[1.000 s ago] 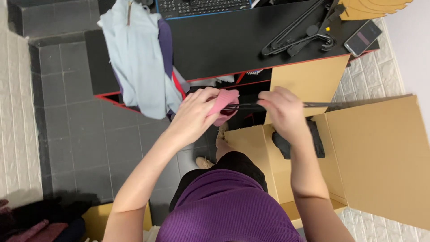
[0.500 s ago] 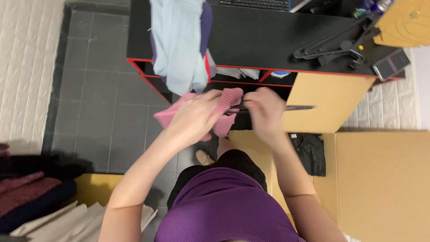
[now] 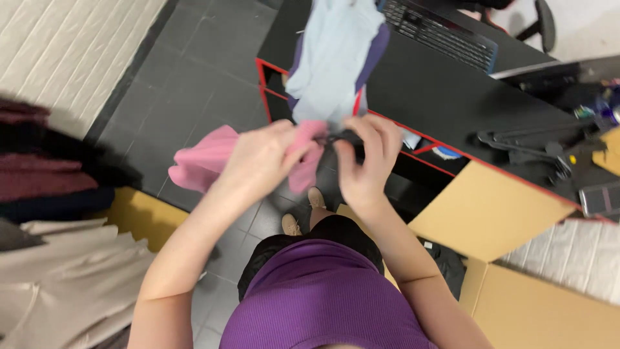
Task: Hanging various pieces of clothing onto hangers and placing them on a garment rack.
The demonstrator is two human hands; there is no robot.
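My left hand (image 3: 261, 158) grips a pink garment (image 3: 206, 161) that hangs down to the left above the dark tiled floor. Close beside it, my right hand (image 3: 365, 158) pinches a black clothes hanger (image 3: 342, 137), most of which is hidden behind my fingers and the pink cloth. Both hands meet in front of my chest, just before the edge of a black desk (image 3: 439, 97). A light blue garment (image 3: 336, 58) drapes over the desk's edge right behind my hands.
A keyboard (image 3: 445, 32) and several black hangers (image 3: 529, 145) lie on the desk. An open cardboard box (image 3: 510, 213) stands at the right. Folded clothes (image 3: 45, 194) are piled at the left over a yellow box (image 3: 139, 216).
The view has swung left and the hands have drawn closer together. More of the pink garment now hangs out to the left of my left hand.
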